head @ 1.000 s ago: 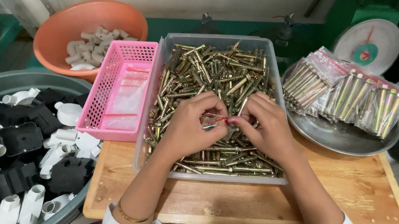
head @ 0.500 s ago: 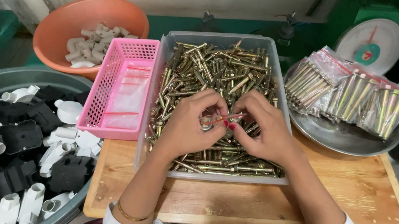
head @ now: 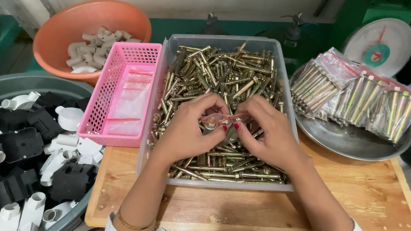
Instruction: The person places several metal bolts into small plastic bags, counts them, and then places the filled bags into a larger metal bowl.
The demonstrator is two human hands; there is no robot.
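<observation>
The left hand [head: 189, 129] and right hand [head: 268, 134] pinch a small clear bag [head: 220, 118] together above the tray of bolts [head: 222, 79] under them, and it may slip if the fingertips loosen.

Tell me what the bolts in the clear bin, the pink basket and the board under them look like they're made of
Bolts: metal, probably yellow-plated steel, given the brassy shine.
Pink basket: moulded plastic, with a uniform lattice wall.
Board: bare wood, with visible grain and a matt surface.
</observation>
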